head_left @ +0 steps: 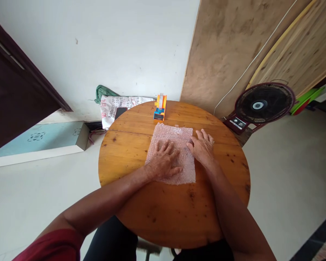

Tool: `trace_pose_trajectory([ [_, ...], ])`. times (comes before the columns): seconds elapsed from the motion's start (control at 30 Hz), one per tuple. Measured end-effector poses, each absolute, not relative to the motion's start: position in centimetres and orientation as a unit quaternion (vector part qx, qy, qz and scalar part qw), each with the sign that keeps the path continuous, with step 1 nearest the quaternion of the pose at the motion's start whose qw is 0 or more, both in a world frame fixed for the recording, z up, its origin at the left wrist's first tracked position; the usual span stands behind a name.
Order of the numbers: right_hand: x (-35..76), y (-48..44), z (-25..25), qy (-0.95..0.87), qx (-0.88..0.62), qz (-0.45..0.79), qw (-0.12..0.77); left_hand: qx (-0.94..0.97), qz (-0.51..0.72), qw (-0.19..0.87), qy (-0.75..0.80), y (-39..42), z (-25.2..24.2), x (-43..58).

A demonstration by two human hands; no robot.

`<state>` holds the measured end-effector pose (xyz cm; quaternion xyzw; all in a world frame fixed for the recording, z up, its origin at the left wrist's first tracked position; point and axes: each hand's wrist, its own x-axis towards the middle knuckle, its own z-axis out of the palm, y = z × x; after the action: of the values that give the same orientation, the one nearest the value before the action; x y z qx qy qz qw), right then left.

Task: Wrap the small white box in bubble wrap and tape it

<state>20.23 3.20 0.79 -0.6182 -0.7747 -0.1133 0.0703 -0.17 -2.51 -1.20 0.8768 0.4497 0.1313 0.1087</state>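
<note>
A rectangular, pinkish sheet or pouch of bubble wrap lies flat on the round wooden table. Across its lower left part rests my left hand, palm down with the fingers spread. My right hand is at the right edge of the bubble wrap, its thumb by that edge and its fingers apart over the tabletop. Neither hand grips anything that I can see. Whether something lies inside the bubble wrap, I cannot tell.
An orange and blue tape dispenser stands at the table's far edge, near the white wall. To the right is a dark red fan. Behind the table on the left lies a printed white sack. A pale blue step runs along the wall.
</note>
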Motion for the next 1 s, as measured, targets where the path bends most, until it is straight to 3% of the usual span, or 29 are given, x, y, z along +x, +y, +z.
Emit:
trace_pose_trajectory([
  [0.5, 20.2, 2.9, 1.7, -0.770, -0.630, -0.088, 0.047, 0.905, 0.161, 0.117, 0.376, -2.4, -0.5, -0.3],
  [1.0, 21.2, 2.8, 2.4, -0.772, -0.631, -0.067, 0.047, 0.927, 0.100, 0.144, 0.332, -1.9, -0.8, -1.2],
])
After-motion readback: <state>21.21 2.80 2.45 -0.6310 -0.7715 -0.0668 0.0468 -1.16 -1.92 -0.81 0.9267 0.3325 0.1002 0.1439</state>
